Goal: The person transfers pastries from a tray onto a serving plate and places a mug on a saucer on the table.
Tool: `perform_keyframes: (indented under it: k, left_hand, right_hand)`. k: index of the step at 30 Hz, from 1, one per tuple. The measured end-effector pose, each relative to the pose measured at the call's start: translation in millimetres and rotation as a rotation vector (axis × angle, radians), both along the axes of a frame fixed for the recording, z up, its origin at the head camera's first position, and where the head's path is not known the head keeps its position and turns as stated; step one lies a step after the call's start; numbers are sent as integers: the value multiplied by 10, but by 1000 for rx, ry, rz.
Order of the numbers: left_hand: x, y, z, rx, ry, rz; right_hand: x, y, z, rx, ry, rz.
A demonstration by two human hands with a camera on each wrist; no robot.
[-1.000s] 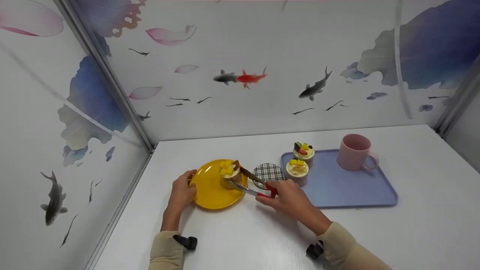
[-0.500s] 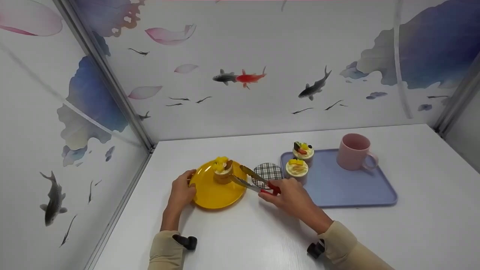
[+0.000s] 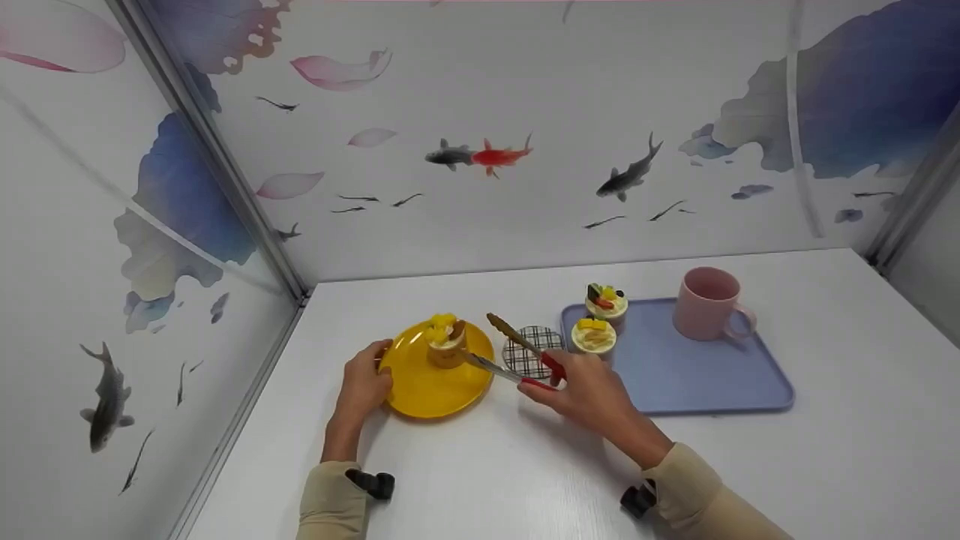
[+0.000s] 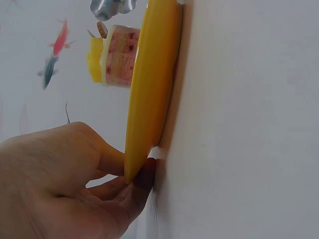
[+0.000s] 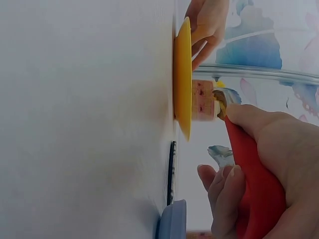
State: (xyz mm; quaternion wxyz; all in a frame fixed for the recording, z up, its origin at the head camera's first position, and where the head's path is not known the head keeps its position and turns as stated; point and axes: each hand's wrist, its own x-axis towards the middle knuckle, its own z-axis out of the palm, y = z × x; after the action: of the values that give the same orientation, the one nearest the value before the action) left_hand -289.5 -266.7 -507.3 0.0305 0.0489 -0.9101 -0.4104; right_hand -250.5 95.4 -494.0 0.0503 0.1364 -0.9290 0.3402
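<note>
My left hand (image 3: pixel 366 381) pinches the left rim of a yellow plate (image 3: pixel 420 394); in the left wrist view the thumb lies over the rim and the fingers under it. A small dessert cup (image 3: pixel 447 349), topped with yellow fruit pieces and a brown bit, stands upright on the plate. My right hand (image 3: pixel 585 390) holds red-handled metal tongs (image 3: pixel 517 335) just right of that cup. The tongs' arms are spread, with nothing between their tips. In the right wrist view the red handle (image 5: pixel 249 169) lies between thumb and fingers.
A checkered round coaster (image 3: pixel 534 352) lies partly beneath the tongs. Right of it, a blue-purple tray (image 3: pixel 697 375) carries two more dessert cups, one yellow-topped (image 3: pixel 594 337) and one with mixed fruit (image 3: pixel 606 304), plus a pink mug (image 3: pixel 706 304). Printed walls stand behind and at left.
The tongs held the dessert cup a second ago. They have let go and spread, moving slightly right, while the cup stands a little farther left on the plate. The left hand stays put.
</note>
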Motion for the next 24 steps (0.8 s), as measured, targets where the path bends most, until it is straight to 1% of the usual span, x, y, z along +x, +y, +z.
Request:
perform_keyframes:
  k: [5,10,13,17,24]
  left_hand:
    - [-6,-10,-6,-2,-10,2]
    - [-8,-4,-5,19,-37,10]
    - [-4,-1,-7,10,-30,6]
    - [-3,-2,-8,-10,-9,-1]
    - [-27,-5,3,-3,-25,7]
  right_hand:
    - [11,39,-13,-33,20,0]
    - [40,76,-4,-86,4,-21]
    - [62,107,7,-109,7,-22]
    - [88,160,16,-104,32,-13]
    - [123,250,26,-94,33,-11]
